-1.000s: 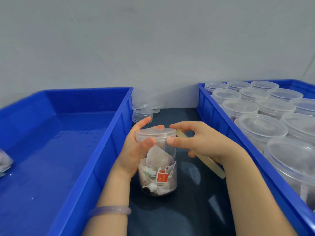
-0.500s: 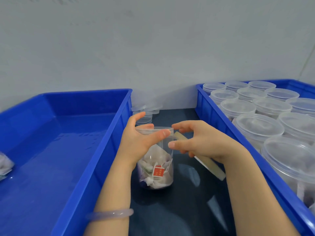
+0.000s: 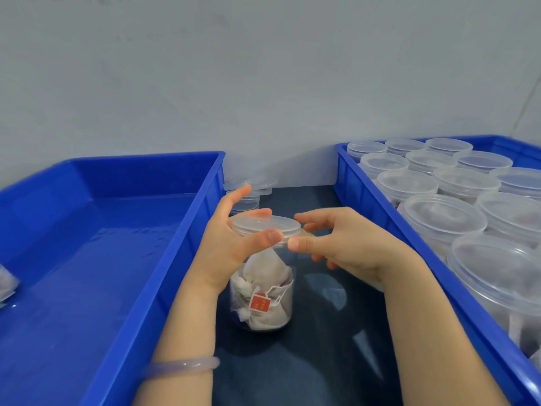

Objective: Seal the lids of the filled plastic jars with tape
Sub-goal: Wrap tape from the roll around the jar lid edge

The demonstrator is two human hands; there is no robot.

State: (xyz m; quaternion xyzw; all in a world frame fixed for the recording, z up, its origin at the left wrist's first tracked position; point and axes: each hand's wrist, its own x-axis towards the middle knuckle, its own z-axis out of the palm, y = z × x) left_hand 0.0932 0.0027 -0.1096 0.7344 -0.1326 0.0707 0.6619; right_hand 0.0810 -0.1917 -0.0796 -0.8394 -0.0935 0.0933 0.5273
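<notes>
Jar (image 3: 265, 291) stands upright mid-counter (image 3: 336, 332) between blue bins (image 3: 187, 247), its lid (image 3: 265, 225) gripped round the left rim by the left hand (image 3: 228, 244), while the right hand (image 3: 351, 247), equally near, pinches tape (image 3: 308, 234) against the lid's right edge.

Jar (image 3: 263, 288) stands on table (image 3: 322, 361), centre, between two bins. Lid (image 3: 265, 225) on jar. Left hand (image 3: 231, 244) grips lid from left. Right hand (image 3: 348, 247) at lid's right edge, pinching tape (image 3: 307, 234). Left bin (image 3: 175, 259) holds bag (image 3: 6, 284) at far left. Right bin (image 3: 351, 183) holds rows of lidded jars (image 3: 442, 218). Spare lids (image 3: 248, 197) stacked behind jar, against wall (image 3: 263, 83).
</notes>
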